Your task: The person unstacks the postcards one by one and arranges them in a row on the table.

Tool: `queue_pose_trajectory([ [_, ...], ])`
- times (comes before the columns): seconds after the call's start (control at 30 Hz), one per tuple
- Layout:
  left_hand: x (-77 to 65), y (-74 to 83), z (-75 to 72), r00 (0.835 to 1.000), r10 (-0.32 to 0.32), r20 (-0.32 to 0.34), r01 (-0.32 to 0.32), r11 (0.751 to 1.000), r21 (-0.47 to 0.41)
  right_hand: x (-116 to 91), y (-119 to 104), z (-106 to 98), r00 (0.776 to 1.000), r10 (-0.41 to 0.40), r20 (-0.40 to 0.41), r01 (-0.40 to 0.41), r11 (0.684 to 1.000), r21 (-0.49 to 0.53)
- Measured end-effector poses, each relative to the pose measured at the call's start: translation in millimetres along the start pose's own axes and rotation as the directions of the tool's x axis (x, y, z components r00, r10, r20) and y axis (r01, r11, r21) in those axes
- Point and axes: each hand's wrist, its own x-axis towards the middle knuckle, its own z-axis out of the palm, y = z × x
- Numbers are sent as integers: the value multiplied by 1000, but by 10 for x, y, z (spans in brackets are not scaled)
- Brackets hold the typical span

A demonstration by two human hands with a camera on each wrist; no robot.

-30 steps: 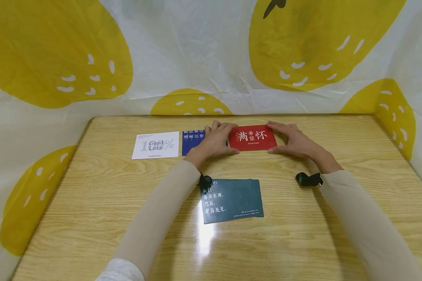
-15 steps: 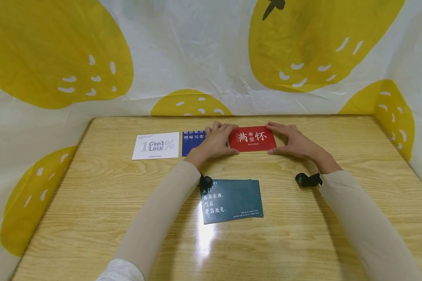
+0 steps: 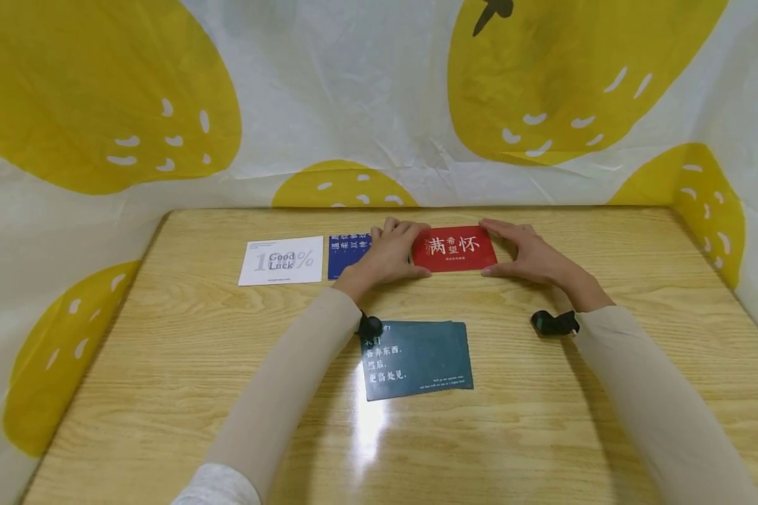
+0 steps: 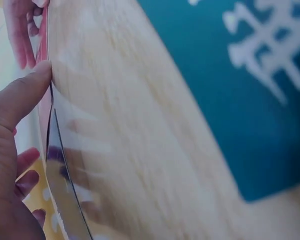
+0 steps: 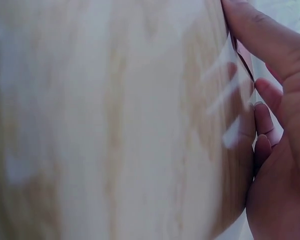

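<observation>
Both hands frame a red card (image 3: 454, 248) at the far side of a wooden table (image 3: 164, 365), and almost nothing has shifted over the past second: the card lies flat in the same spot, in line with a blue card (image 3: 347, 254) and a white "Good Luck" card (image 3: 281, 261) to its left. The left hand (image 3: 388, 254) rests at the red card's left edge, thumb along the near side and fingers curved over the far corner; the right hand (image 3: 527, 254) mirrors it at the right edge, thumb and fingers bracketing that end. The fingers are lightly curved rather than clenched, touching the card's edges, and the card does not appear lifted.

The left wrist view shows the thumb (image 4: 19, 97) pressed against the card's thin edge; the right wrist view shows a fingertip (image 5: 255, 30) on the opposite edge. The stillness suggests the card is being squared into the row rather than carried.

A dark teal card (image 3: 417, 360) with white Chinese text lies nearer the person, well apart from the row, untouched. A yellow-and-white printed sheet (image 3: 354, 91) backs the table.
</observation>
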Motion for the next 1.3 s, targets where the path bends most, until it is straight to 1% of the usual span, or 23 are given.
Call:
queue_pose_trajectory([
  [0.03,3,2,3,1000,4,-6,-4,1000,-1,0,-4,-6,1000,-6,1,6,1000,4],
  [0.17,8,38,-15,999,24,-30,-25,999,-33,-16,-31,-50,1000,18,22,-19,999,30],
  [0.27,10,88,-62,998,44,-34,-46,998,-53,-32,-61,-86,998,55,34,-57,997,56],
  [0.4,-24,177,-171,996,82,-28,-84,993,-86,-96,-139,-121,995,97,4,-97,990,106],
  [0.5,-107,226,-253,993,115,-38,-119,985,-123,-193,-221,-135,993,116,-35,-110,983,146],
  [0.57,-202,244,-291,988,139,-62,-147,978,-150,-268,-279,-128,992,106,-62,-95,984,152],
  [0.63,-329,260,-315,985,149,-82,-162,969,-185,-346,-342,-105,994,69,-88,-56,987,149],
  [0.7,-480,275,-324,981,160,-106,-181,957,-227,-426,-418,-70,994,29,-109,-14,990,140],
  [0.77,-647,289,-320,980,164,-116,-190,944,-269,-506,-503,-27,993,-14,-118,30,991,134],
  [0.83,-812,295,-298,978,168,-128,-199,932,-303,-587,-592,14,991,-59,-120,74,990,123],
  [0.9,-961,294,-271,976,167,-141,-204,926,-316,-663,-679,46,988,-98,-117,111,988,109],
  [1.03,-1197,265,-191,972,156,-177,-208,922,-326,-793,-809,116,977,-171,-128,182,980,85],
  [1.07,-1251,257,-170,971,150,-184,-206,919,-335,-820,-838,142,975,-178,-129,190,978,86],
  [1.17,-1417,243,-110,967,138,-212,-213,897,-387,-896,-914,246,972,-200,-123,213,972,102],
  [1.3,-1618,248,-26,966,118,-228,-211,871,-444,-961,-992,394,972,-213,-102,224,967,119],
])
